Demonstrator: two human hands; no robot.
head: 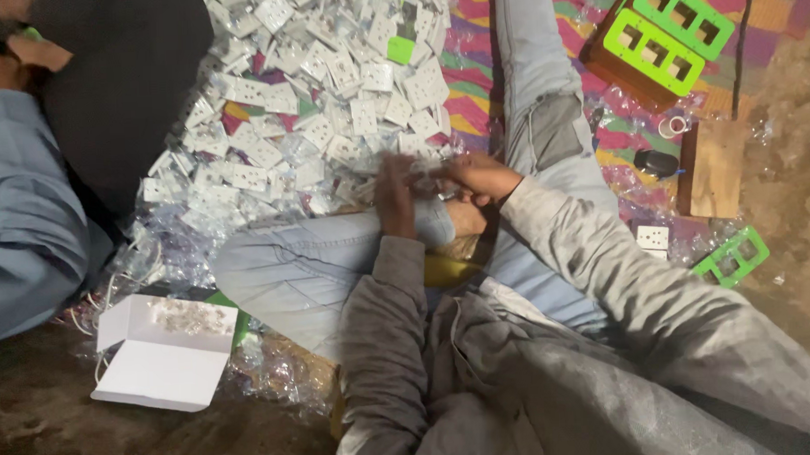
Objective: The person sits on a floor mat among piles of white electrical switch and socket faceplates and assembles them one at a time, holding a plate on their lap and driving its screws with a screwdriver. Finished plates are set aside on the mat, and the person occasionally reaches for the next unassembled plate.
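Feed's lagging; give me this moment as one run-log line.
left hand: blurred, over knee | right hand: beside it, contents unclear | pile of white socket plates: just ahead | open white box: left

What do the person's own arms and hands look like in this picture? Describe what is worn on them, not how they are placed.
Both arms are covered by long, loose sleeves of a plain grey sweatshirt-like fabric, creased and slightly mottled. The left hand and the right hand are bare, with no gloves. The picture is too blurred to show any rings, a watch or markings.
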